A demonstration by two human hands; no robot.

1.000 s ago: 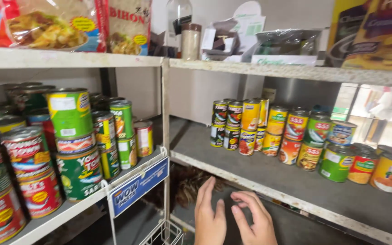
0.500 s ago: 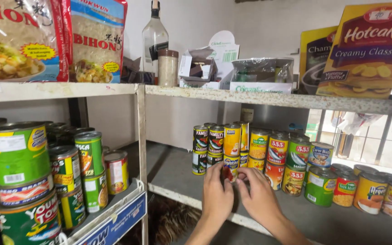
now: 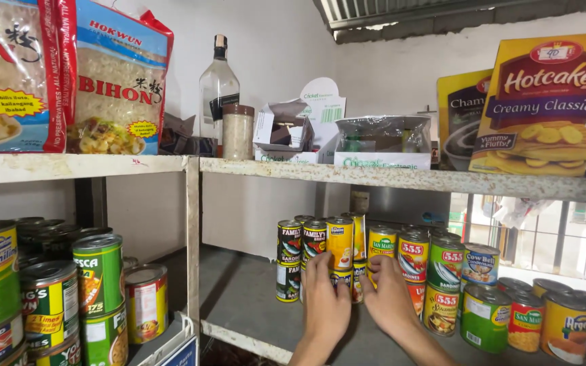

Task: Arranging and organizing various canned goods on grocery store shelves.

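Note:
Both my hands are at the stacked cans on the grey middle shelf (image 3: 239,305). My left hand (image 3: 325,305) wraps its fingers around the lower cans at the left of the stack, just under a yellow can (image 3: 339,242). My right hand (image 3: 389,298) presses against the lower cans beside it, below a yellow-and-green can (image 3: 382,242) and a red can (image 3: 413,255). The lower cans themselves are mostly hidden behind my hands. Dark-labelled cans (image 3: 289,242) stand at the stack's left end.
More cans run right along the shelf (image 3: 523,318). Green and red cans (image 3: 100,274) fill the left shelving bay. The upper shelf (image 3: 374,175) carries noodle bags (image 3: 120,81), a glass bottle (image 3: 218,88), a small jar (image 3: 237,132), open boxes and pancake-mix boxes (image 3: 544,102).
My hands rose from below the shelf edge to the can stack and now rest on the lower cans. The view tilted up and shifted right.

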